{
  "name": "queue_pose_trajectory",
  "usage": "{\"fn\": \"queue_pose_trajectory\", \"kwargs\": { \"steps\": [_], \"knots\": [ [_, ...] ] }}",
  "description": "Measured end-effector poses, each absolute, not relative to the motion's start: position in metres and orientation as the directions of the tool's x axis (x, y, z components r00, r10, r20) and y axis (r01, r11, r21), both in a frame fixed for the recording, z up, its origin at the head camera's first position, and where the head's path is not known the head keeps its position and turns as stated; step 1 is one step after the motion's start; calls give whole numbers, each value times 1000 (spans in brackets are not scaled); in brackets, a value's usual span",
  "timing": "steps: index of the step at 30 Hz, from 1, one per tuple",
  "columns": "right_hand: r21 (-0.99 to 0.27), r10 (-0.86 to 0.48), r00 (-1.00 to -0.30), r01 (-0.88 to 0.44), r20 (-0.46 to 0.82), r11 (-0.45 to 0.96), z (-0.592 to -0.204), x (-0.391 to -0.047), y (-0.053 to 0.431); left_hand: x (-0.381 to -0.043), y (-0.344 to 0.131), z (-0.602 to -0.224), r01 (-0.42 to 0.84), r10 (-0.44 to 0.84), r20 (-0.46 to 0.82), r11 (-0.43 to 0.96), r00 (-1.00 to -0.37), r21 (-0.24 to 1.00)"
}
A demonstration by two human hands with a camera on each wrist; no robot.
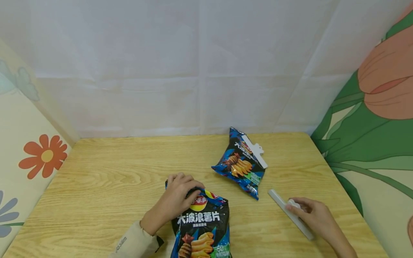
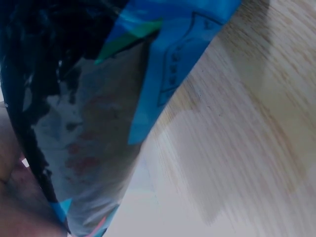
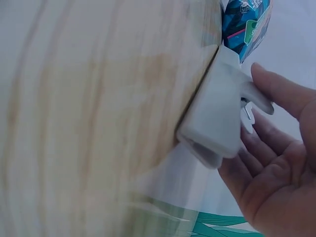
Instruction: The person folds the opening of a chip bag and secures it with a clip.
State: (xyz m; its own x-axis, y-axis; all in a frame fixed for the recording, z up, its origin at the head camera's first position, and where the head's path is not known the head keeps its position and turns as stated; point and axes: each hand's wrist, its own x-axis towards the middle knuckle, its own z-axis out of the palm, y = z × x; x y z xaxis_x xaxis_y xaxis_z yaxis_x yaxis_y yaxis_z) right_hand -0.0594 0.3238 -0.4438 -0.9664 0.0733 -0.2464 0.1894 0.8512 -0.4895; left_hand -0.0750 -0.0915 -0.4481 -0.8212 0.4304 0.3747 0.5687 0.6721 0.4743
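In the head view my left hand (image 1: 177,193) grips the top edge of a black and blue chip bag (image 1: 201,227), fingers behind it and thumb in front. The bag's lower end runs out of the frame. Its foil (image 2: 94,108) fills much of the left wrist view. On the right, my right hand (image 1: 319,218) pinches the handle of a long white bag clip (image 1: 301,225). The right wrist view shows the thumb on one lever of the clip (image 3: 212,108), with the fingers around the other side. The clip's bar is right at the tabletop.
A second chip bag (image 1: 238,165) lies farther back, with a white clip (image 1: 256,152) across its top corner. Both are on a wood-grain table (image 1: 122,165). White cloth (image 1: 145,71) hangs behind, and painted panels with flowers stand at both sides.
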Motion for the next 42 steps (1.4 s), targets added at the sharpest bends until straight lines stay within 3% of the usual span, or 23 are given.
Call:
{"fn": "queue_pose_trajectory", "kwargs": {
  "steps": [10, 28, 42],
  "knots": [
    [-506, 96, -952, 238, -290, 829, -445, -60, 323, -76, -90, -447, 571, 434, 372, 668, -820, 478],
    [-525, 152, -956, 266, -250, 809, -440, -59, 311, -75, -90, -447, 567, 428, 374, 668, -823, 482],
    [-595, 81, -995, 104, -65, 797, -437, -49, 286, -75, -91, -448, 563, 418, 380, 669, -825, 486]
  ]
}}
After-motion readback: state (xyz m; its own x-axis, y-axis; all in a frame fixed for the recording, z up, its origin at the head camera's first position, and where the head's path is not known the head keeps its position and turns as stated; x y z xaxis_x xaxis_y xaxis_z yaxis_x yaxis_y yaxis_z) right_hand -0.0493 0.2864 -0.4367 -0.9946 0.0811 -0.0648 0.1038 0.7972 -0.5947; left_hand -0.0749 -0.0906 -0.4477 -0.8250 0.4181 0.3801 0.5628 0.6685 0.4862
